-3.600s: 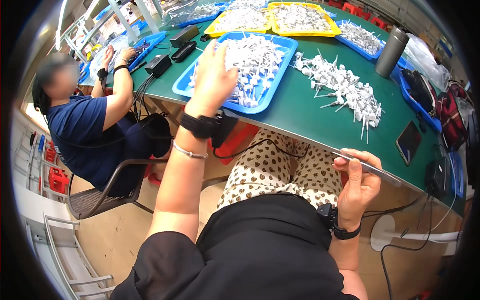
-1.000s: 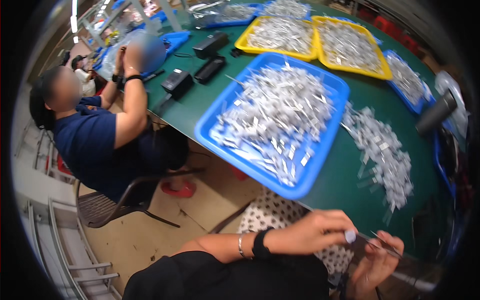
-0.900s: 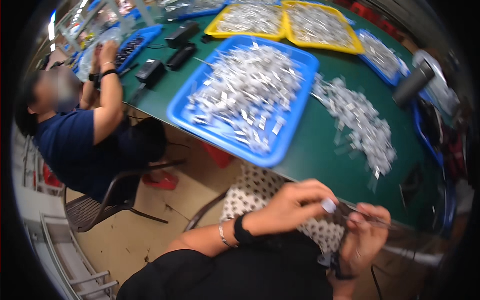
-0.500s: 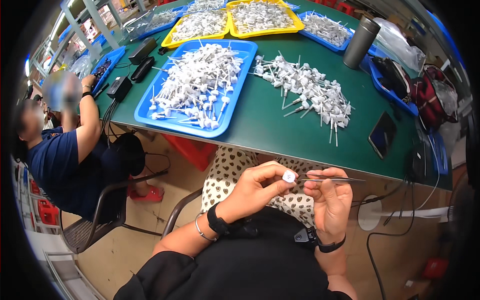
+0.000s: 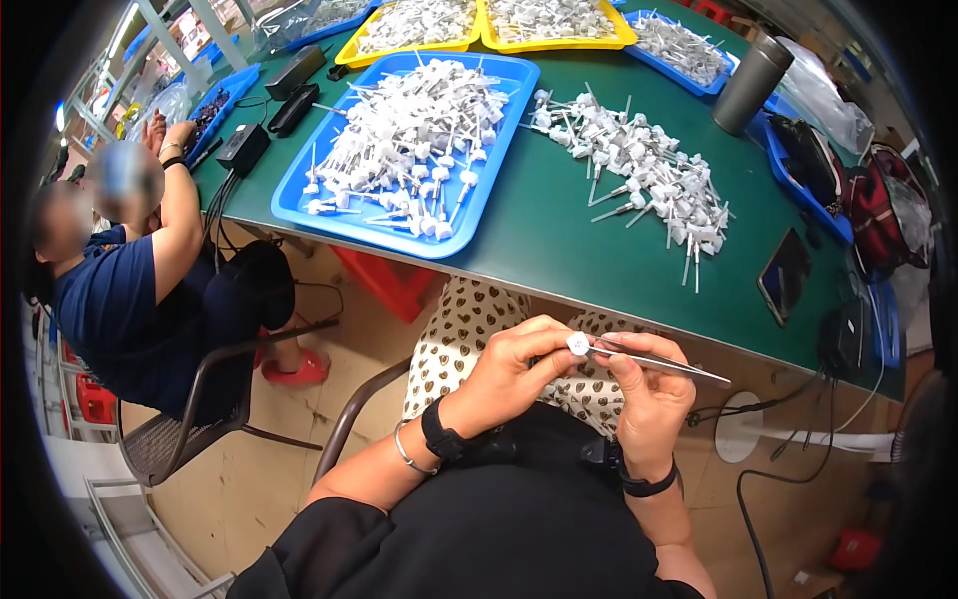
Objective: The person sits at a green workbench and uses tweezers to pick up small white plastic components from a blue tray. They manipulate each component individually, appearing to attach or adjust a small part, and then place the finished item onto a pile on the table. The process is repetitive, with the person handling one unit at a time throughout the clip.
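Green table (image 5: pixel 559 245); white part (image 5: pixel 578 343) between left fingers (image 5: pixel 539 343), tweezers (image 5: pixel 694 370) in right hand (image 5: pixel 654 399).

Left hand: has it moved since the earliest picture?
Yes. The left hand was above the large blue tray on the green table; now it is off the tray, past the table's near edge, closer to the body and farther right.

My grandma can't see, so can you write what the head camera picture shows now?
A person's left hand holds a small white part, and the right hand holds what look like metal tweezers close to it, in front of a green table. On it, a blue tray heaped with white parts sits beside a loose pile of more.
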Tool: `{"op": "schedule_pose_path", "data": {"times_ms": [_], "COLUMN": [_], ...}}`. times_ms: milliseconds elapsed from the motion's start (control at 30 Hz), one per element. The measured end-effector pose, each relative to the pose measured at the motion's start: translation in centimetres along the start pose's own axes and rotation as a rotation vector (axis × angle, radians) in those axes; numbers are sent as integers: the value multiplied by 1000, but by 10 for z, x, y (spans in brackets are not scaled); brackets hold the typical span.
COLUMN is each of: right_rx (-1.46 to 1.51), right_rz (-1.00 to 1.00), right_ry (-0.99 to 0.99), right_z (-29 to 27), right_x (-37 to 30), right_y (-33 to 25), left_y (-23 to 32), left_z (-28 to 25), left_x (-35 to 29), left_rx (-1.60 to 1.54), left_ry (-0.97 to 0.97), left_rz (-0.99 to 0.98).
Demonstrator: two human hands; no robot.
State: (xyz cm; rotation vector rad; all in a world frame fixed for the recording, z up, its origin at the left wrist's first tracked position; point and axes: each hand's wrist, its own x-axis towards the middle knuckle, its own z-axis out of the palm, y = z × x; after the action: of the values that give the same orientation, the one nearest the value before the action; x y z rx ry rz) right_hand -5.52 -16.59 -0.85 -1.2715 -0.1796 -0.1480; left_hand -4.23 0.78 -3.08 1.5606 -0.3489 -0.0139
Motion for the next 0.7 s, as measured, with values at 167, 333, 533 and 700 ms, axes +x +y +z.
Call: {"op": "schedule_pose_path", "data": {"times_ms": [167, 333, 533, 700], "right_rx": [-162, -174, -159, -188], "right_rz": [-75, -81, -87, -79], "right_ry": [-17, -3, 14, 14], "right_z": [1, 0, 3, 3], "right_x": [-1, 1, 2, 2], "right_y": [11, 13, 16, 22], "left_y": [-11, -16, -21, -23], "left_z": [2, 1, 2, 1], "left_x": [0, 1, 1, -1], "left_rx": [154, 173, 130, 131], "left_ry": [28, 18, 30, 53], "left_rz": [124, 115, 61, 55]}}
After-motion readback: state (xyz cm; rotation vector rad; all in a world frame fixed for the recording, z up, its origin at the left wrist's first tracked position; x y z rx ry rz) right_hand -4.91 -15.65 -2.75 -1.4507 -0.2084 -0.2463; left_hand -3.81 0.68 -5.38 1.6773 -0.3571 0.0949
